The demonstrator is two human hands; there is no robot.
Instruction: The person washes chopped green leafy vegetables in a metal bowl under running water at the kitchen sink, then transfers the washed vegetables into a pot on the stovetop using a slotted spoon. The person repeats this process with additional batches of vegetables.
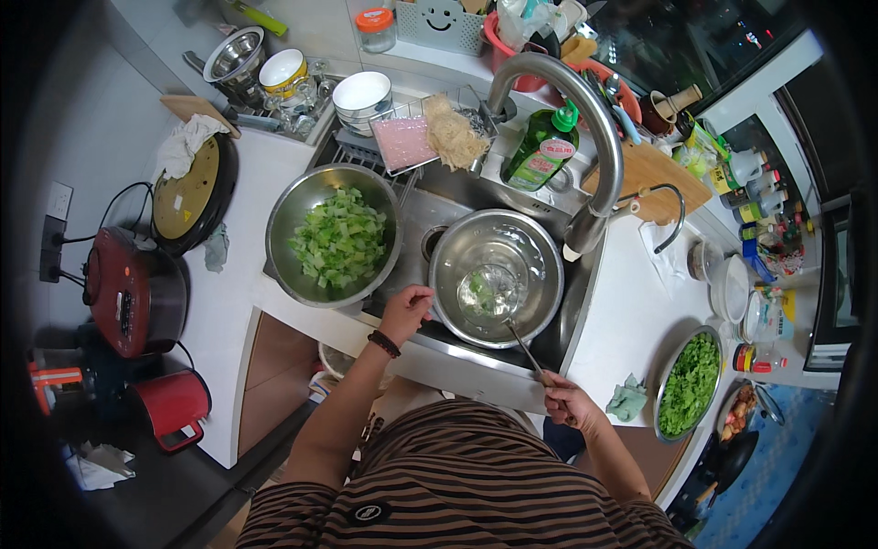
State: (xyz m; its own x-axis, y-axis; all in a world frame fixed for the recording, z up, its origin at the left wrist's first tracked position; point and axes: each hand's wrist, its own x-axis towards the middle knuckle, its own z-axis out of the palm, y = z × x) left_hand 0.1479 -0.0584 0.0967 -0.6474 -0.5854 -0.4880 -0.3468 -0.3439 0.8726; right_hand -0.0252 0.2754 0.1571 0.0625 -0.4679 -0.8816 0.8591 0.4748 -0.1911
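Note:
My right hand [571, 403] grips the handle of a round wire-mesh skimmer [516, 329]. Its head sits inside a steel bowl [545, 240] of water in the sink, with a few green vegetable pieces [481, 288] in it. My left hand [406, 312] is by that bowl's left rim, fingers loosely curled, holding nothing that I can see; whether it touches the rim cannot be told. To the left, a second steel bowl [280, 267] holds chopped pale-green vegetables [339, 237]. The curved steel faucet [607, 151] reaches over the sink's right side.
Behind the sink stand a green dish soap bottle [542, 154], stacked white bowls [362, 99] and a loofah [453, 134]. A wooden cutting board [651, 180] leans at right. A bowl of leafy greens [689, 384] and a green cloth [627, 398] lie on the right counter; a red-and-black cooker [130, 295] is left.

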